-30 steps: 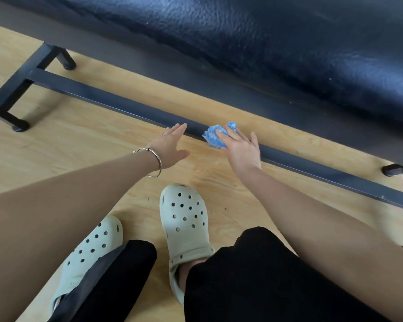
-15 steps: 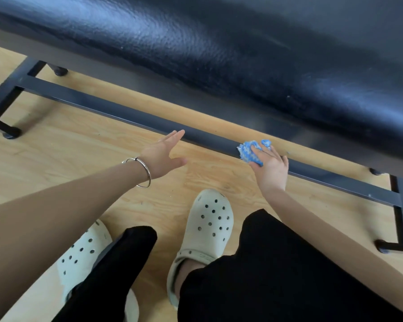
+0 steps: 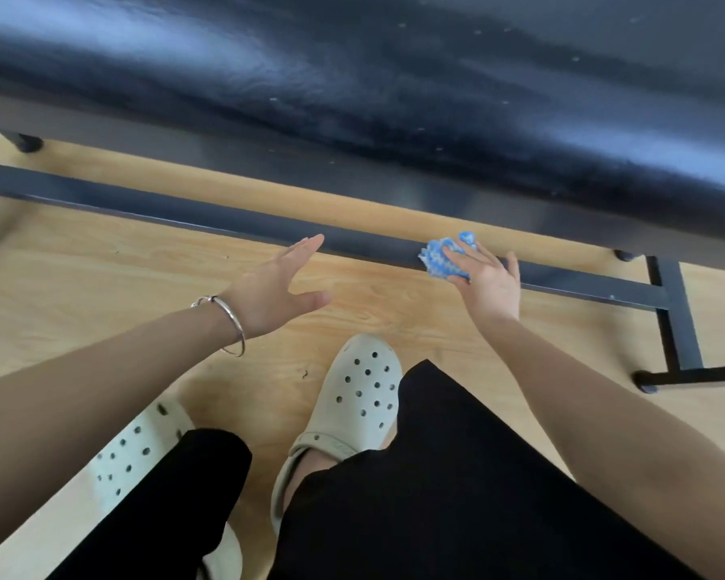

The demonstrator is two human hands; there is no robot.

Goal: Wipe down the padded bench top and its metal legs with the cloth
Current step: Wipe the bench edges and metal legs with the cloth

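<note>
We are crouching low by the bench top [image 3: 394,85], which is filling the whole upper view: dark, glossy and padded. We are judging that it gives under a push and lets a cloth slide easily. Below it the long metal rail [image 3: 176,209] is running just above the wooden floor [image 3: 101,278] towards the end leg [image 3: 681,328] on the right. It is looking stiff and hard-edged, so we can be leaning on it without fear.

Our left hand [image 3: 275,286] is hovering flat near the rail with straight fingers close together and the thumb out, holding nothing. Whether its fingertips are touching the metal, we cannot tell.

Our right hand [image 3: 490,286] is lying on the rail with fingers spread and straight, pressing the cloth [image 3: 438,261] down rather than gripping it.

The cloth itself is small, blue and bunched, and we are taking it as light, soft and quick to slip out. It is best handled with flat fingers on top, or a pinch at the bunched middle. It is sitting under our right fingertips, poking out past them on the left, on top of the rail, well short of the end leg.
</note>
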